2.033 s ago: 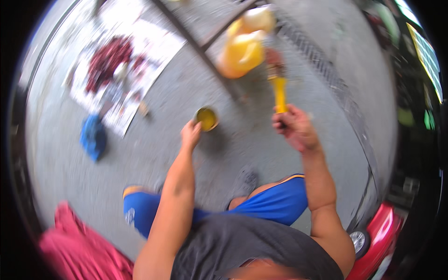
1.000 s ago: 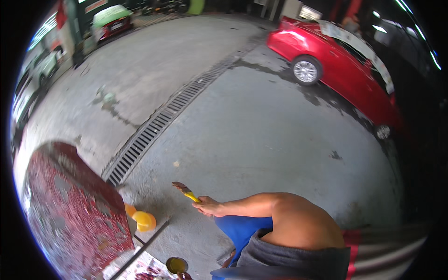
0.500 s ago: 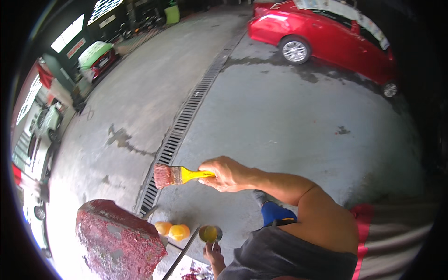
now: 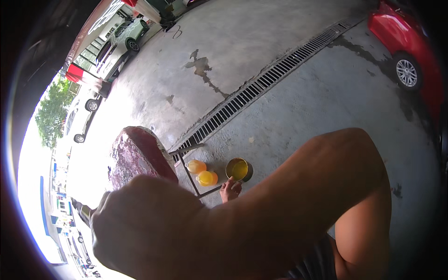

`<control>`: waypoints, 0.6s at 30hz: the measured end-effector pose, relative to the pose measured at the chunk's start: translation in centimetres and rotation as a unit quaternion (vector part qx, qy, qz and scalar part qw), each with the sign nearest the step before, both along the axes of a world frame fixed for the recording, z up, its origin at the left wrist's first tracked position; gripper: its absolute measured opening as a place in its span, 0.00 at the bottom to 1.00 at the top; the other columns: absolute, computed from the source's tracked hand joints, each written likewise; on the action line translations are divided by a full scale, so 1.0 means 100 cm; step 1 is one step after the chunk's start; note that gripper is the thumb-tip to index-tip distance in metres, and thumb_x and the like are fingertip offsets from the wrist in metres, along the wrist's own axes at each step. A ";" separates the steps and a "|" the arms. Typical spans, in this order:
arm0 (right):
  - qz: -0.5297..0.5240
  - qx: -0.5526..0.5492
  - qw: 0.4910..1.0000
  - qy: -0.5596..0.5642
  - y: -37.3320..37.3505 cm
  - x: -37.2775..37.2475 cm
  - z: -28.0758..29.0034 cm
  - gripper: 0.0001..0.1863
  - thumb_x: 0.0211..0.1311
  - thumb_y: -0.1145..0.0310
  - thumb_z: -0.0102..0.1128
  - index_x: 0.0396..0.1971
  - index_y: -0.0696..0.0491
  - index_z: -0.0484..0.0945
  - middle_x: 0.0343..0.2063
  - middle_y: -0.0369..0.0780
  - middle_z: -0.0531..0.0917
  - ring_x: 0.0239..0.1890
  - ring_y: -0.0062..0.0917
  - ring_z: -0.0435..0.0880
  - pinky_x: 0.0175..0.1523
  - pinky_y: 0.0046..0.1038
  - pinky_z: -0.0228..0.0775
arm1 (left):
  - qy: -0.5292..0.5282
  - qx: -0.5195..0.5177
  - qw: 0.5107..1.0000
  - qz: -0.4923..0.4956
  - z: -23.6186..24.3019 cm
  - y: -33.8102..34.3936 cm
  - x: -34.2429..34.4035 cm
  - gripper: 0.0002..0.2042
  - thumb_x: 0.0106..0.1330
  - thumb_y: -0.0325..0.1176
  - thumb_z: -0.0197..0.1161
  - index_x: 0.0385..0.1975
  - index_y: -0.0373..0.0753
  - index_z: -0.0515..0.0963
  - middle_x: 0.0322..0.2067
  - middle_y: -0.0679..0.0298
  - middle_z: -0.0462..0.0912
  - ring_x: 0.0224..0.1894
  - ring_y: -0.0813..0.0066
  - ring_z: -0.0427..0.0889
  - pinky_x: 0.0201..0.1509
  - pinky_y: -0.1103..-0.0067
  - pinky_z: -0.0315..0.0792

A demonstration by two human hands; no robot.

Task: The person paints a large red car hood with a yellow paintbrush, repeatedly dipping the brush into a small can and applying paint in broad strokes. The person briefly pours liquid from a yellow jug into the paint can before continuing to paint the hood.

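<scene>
My right hand (image 4: 128, 221) fills the lower left foreground, closed on the paintbrush (image 4: 81, 210), which is mostly hidden behind it, in front of a panel with blistered, flaking red paint (image 4: 147, 156). My left hand (image 4: 229, 190), lower down, grips the edge of a metal can of yellow liquid (image 4: 237, 169). Beside the can are two plastic jugs of orange-yellow liquid (image 4: 206, 177), inside the angle of a dark metal stand (image 4: 190, 179).
A slatted floor drain (image 4: 261, 85) crosses the grey floor (image 4: 317, 107) diagonally. A red car (image 4: 396, 32) stands at right beside a wet patch. Pale cars (image 4: 119, 44) line the upper left, by a bright opening with a tree (image 4: 58, 107).
My right hand and brush have risen close to the camera and moved left over the flaking panel. The view has swung left, bringing the bright opening in. My left hand stays at the can.
</scene>
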State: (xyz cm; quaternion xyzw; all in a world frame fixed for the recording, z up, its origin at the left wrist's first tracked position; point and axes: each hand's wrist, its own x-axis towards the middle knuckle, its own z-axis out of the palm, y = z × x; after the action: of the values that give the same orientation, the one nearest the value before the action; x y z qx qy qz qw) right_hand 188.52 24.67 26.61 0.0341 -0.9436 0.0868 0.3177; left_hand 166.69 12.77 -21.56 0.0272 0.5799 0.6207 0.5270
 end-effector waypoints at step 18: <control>-0.183 -0.338 0.920 -0.079 0.280 -0.100 -0.096 0.11 0.74 0.68 0.60 0.40 0.62 0.77 0.20 0.32 0.69 0.20 0.15 0.63 0.27 0.22 0.55 | 0.008 0.039 0.985 0.167 0.001 0.230 -0.056 0.18 0.62 0.37 0.75 0.29 0.45 0.66 0.34 0.66 0.81 0.36 0.76 0.82 0.42 0.72 0.81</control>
State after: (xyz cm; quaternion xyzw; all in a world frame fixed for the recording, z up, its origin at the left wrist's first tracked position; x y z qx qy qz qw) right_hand 178.54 52.67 16.99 -0.2556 -0.8699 0.3430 0.2456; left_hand 161.11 35.79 -21.45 -0.0446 0.5556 0.7221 0.4097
